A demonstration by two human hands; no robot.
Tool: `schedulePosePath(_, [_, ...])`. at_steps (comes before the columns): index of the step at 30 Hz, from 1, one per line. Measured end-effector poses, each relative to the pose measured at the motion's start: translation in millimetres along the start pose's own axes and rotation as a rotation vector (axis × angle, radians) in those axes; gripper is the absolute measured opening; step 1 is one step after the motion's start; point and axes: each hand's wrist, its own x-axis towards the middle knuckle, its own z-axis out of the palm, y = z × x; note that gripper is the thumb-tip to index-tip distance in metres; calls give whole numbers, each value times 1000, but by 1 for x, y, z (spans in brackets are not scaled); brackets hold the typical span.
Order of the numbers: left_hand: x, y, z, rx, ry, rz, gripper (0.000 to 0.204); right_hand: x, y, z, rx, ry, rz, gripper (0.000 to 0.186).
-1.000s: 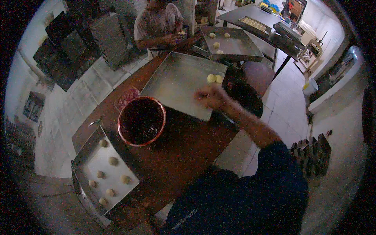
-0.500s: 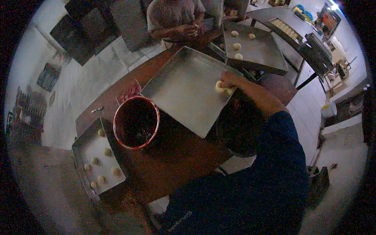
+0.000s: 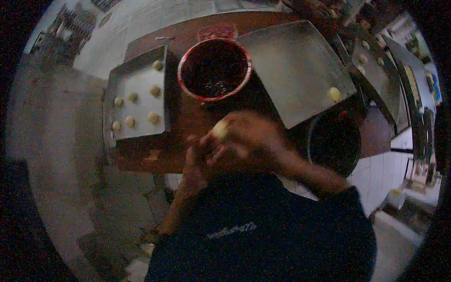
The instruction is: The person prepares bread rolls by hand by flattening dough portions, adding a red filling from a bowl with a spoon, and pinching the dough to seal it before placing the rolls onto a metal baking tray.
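My right hand (image 3: 251, 134), blurred by motion, is closed on a pale dough ball (image 3: 220, 129) in front of my chest. Just below it, my left hand (image 3: 197, 157) is raised close to the dough; its fingers are too smeared to read. A single pale dough piece (image 3: 334, 94) lies near the right corner of the large metal tray (image 3: 286, 61). On the left, a smaller metal tray (image 3: 141, 84) bears several dough balls, spaced apart. Between the trays stands a round bucket (image 3: 249, 70) with a red rim and dark contents.
A dark round tub (image 3: 333, 145) sits at the right, by the brown table's (image 3: 141, 157) edge. Crumpled reddish plastic (image 3: 218, 32) lies behind the bucket. Further right, another tray (image 3: 383, 75) carries several dough balls.
My right hand has come back from the large tray's right corner with dough, leaving one piece there. My left hand has risen to meet it. The view has swung left and down.
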Motion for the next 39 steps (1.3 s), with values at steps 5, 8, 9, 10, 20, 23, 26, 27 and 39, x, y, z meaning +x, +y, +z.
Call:
schedulePosePath(5, [8,-9,-67,498,347,232,59,-9,-59,19,188,-155,174,35])
schedulePosePath(8, [20,-16,-148,1293,374,786,68,-11,27,56,-21,-245,134,26])
schedulePosePath(9, [27,-26,-174,1500,367,871,71,-16,70,76,-66,-253,181,23])
schedulePosePath(10, [49,-58,-211,1615,365,820,74,-27,115,94,-85,-262,268,21])
schedulePosePath(20, [70,-45,-241,1558,-7,869,78,-67,217,122,197,-191,141,32])
schedulePosePath(23, [79,-49,-273,1395,26,630,74,-37,156,118,4,-189,191,23])
schedulePosePath(26, [50,-25,-247,1437,86,845,72,60,65,93,-405,-9,238,17])
schedulePosePath(27, [51,-29,-249,1434,74,837,72,87,64,87,-440,87,272,16])
schedulePosePath(39, [35,-18,-240,1423,29,756,87,143,274,-16,-644,-678,277,28])
